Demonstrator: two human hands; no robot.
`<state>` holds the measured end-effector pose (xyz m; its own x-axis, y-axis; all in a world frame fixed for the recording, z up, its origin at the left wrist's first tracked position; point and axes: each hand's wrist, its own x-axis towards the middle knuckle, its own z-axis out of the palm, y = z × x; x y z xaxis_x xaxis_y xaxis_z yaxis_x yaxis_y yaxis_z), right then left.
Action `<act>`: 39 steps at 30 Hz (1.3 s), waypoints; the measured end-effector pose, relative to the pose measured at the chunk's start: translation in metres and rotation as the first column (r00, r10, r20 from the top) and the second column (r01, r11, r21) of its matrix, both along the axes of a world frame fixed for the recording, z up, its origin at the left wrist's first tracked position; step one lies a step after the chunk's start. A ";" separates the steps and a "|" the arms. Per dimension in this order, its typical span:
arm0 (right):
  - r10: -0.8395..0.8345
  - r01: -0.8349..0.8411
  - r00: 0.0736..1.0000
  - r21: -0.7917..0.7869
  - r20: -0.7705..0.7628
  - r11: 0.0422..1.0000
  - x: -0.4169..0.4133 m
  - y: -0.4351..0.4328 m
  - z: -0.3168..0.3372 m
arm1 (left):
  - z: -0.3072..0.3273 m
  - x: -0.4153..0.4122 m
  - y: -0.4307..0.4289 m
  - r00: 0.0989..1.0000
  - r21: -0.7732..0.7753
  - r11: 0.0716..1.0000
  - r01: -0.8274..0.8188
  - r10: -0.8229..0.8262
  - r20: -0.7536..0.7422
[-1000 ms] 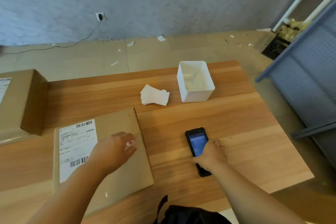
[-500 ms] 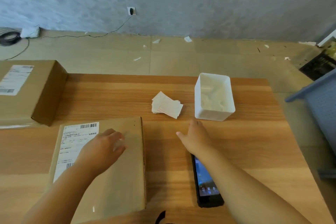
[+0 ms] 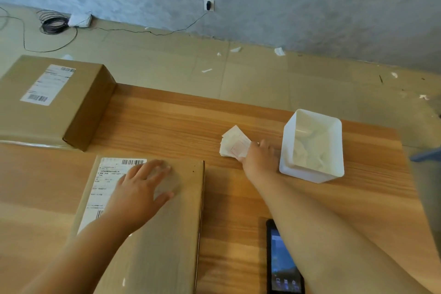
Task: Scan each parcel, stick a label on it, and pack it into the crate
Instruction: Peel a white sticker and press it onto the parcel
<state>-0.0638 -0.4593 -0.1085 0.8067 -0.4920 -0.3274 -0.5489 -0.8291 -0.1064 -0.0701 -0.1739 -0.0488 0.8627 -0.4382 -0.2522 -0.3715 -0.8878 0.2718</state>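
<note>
A flat cardboard parcel (image 3: 162,234) with a white shipping label lies at the table's near left. My left hand (image 3: 140,188) rests flat on its top, fingers spread, partly covering the label. My right hand (image 3: 259,156) reaches forward to a small stack of white labels (image 3: 235,142) in the middle of the table, thumb and fingers pinching its near right corner. The black handheld scanner (image 3: 281,262) lies screen up near the front edge, under my right forearm, with no hand on it.
A white plastic bin (image 3: 310,172) stands just right of the labels, touching distance from my right hand. A second, thicker labelled box (image 3: 55,102) sits at the far left. Paper scraps and a coiled cable lie on the floor beyond the wooden table (image 3: 155,122).
My right hand let go of the scanner and moved forward to the label stack. The left hand stayed on the parcel. The view swung left.
</note>
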 end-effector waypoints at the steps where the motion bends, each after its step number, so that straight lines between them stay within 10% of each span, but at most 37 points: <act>1: 0.000 0.000 1.000 -0.001 0.008 1.000 0.000 -0.001 -0.002 | -0.001 0.000 0.000 1.000 -0.005 1.000 -0.001 0.001 0.001; 11: -0.115 0.098 0.991 0.192 0.076 0.976 0.001 -0.010 0.002 | -0.004 -0.004 -0.001 0.999 -0.049 0.998 -0.041 0.041 -0.010; 16: -0.298 0.203 0.953 0.599 0.062 0.775 -0.004 -0.011 0.021 | -0.005 -0.006 -0.002 0.997 -0.075 0.994 -0.075 0.073 -0.022; 23: -0.287 0.014 0.929 0.752 0.235 0.659 -0.043 0.018 0.080 | 0.005 -0.005 -0.011 0.987 -0.156 0.978 -0.140 0.125 -0.103; 29: -0.175 -0.136 0.932 0.752 0.318 0.645 -0.073 0.053 0.121 | 0.035 -0.017 -0.017 0.906 -0.536 0.751 -0.385 0.197 -0.374; 39: -0.187 -0.163 0.911 0.739 0.367 0.654 -0.093 0.099 0.147 | 0.069 -0.029 0.011 0.815 -0.664 0.526 -0.531 0.103 -0.570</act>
<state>-0.1563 -0.3600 0.0385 0.9392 -0.2328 -0.2523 -0.3243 -0.3613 -0.8742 -0.0996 -0.1627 0.0204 0.8776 -0.3548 -0.3225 0.2314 -0.2758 0.9329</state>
